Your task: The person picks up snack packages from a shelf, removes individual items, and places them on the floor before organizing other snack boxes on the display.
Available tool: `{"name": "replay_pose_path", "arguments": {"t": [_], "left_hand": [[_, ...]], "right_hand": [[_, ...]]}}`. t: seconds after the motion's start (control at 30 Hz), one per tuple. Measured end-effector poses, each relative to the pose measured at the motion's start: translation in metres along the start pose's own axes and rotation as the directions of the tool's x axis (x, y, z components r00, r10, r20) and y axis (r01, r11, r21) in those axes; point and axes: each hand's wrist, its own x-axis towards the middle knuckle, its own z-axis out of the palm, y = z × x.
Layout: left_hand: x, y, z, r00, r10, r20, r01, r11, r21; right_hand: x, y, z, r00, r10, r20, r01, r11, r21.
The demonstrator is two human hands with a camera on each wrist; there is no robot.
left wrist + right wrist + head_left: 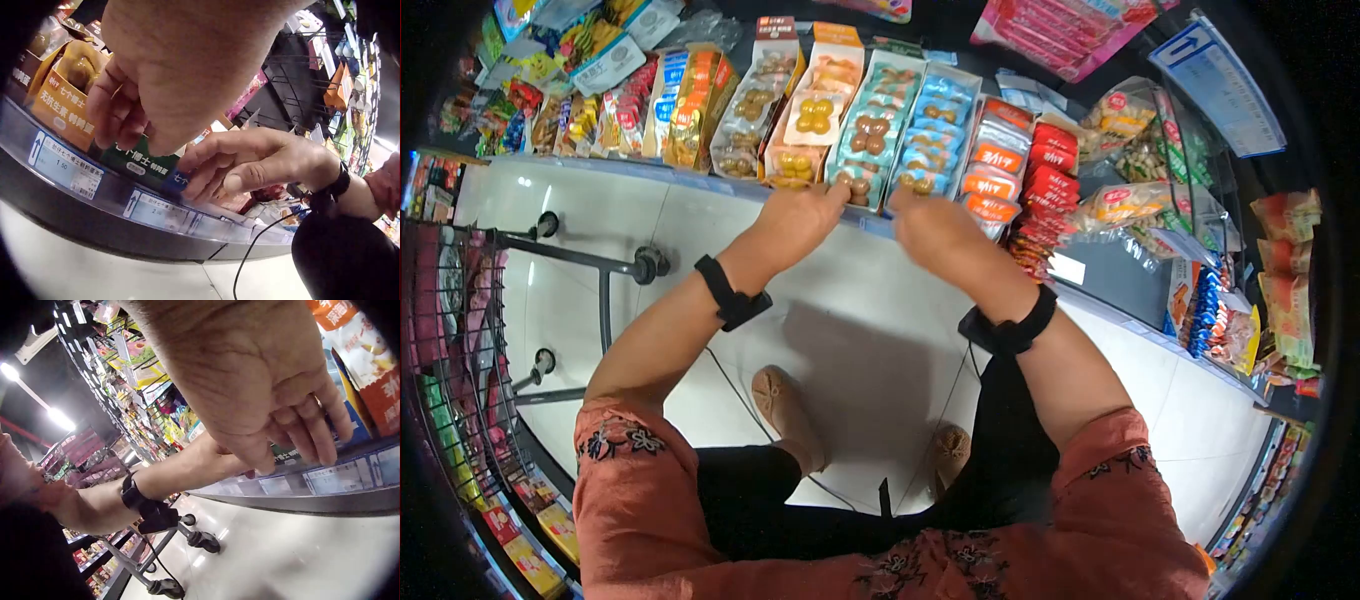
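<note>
A green box (871, 135) of small quail egg packs stands at the front edge of the shelf, between an orange box (812, 110) and a blue box (936, 130) of similar packs. My left hand (800, 222) is at the green box's front left corner. Its fingers are curled beside the orange box, and the thumb lies over the green front in the left wrist view. Over the blue box's front corner is my right hand (940, 235), its fingers (312, 428) loosely extended down the front. Both palms hide part of the box fronts.
Blue price tags (65, 165) line the shelf edge. Red packs (1050, 175) and bagged snacks (1125, 205) lie to the right; brown-orange packs (697, 105) stand left. A wheeled metal frame (605, 270) is on the floor, left of my feet.
</note>
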Motion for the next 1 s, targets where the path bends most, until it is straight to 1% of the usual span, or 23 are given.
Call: {"name": "replay_pose_path", "arguments": {"t": [0.07,0.13,0.23,0.3,0.33,0.4,0.5,0.63,0.73,0.83,0.87,0.97,1.0], "left_hand": [[0.001,-0.002,-0.002,1.0,0.006,-0.019,-0.005,1.0,0.016],[-0.001,-0.001,-0.002,1.0,0.002,-0.025,-0.002,1.0,0.016],[0.0,0.001,-0.007,0.999,0.037,-0.022,-0.036,0.998,0.047],[0.001,0.004,-0.01,0.999,-0.015,0.035,0.015,1.0,-0.011],[0.002,0.007,-0.01,0.997,-0.036,0.063,0.038,0.998,-0.042],[0.0,0.014,-0.013,0.998,-0.031,0.058,0.035,0.997,-0.063],[-0.005,0.019,-0.013,0.998,-0.012,0.059,0.018,0.993,-0.112],[-0.01,0.019,-0.016,0.997,-0.018,0.073,0.027,0.992,-0.125],[-0.02,0.015,-0.021,1.0,-0.004,0.005,0.005,0.984,-0.178],[-0.029,-0.013,-0.031,0.995,-0.097,0.024,0.098,0.991,-0.095],[-0.03,-0.021,-0.037,0.98,-0.197,-0.034,0.19,0.969,-0.156],[-0.035,-0.045,-0.054,0.944,-0.32,-0.077,0.303,0.936,-0.18],[-0.038,-0.05,-0.053,0.961,-0.252,-0.115,0.226,0.954,-0.198]], "right_hand": [[0.002,0.013,0.006,0.993,0.035,-0.117,-0.033,0.999,0.025],[-0.007,0.006,0.002,0.994,0.044,-0.097,-0.044,0.999,-0.005],[-0.009,0.002,-0.002,0.993,0.079,-0.083,-0.082,0.996,-0.032],[-0.007,0.004,0.001,0.991,0.115,-0.062,-0.118,0.992,-0.053],[-0.008,0.004,0.003,0.994,0.104,-0.041,-0.107,0.992,-0.061],[-0.011,0.003,0.007,0.996,0.092,-0.003,-0.092,0.992,-0.082],[-0.017,-0.005,0.012,0.995,0.071,-0.068,-0.077,0.993,-0.085],[-0.011,-0.005,0.01,0.996,0.084,0.021,-0.082,0.992,-0.1],[-0.01,-0.004,0.005,0.998,0.064,0.02,-0.062,0.995,-0.083],[-0.008,-0.005,-0.004,0.996,0.087,-0.004,-0.087,0.994,-0.059],[-0.01,-0.005,-0.006,0.997,0.075,-0.034,-0.077,0.997,-0.032],[-0.016,-0.016,-0.015,0.995,0.044,0.086,-0.043,0.999,-0.012],[-0.017,-0.015,-0.011,0.99,0.016,0.141,-0.013,1.0,-0.022]]}}
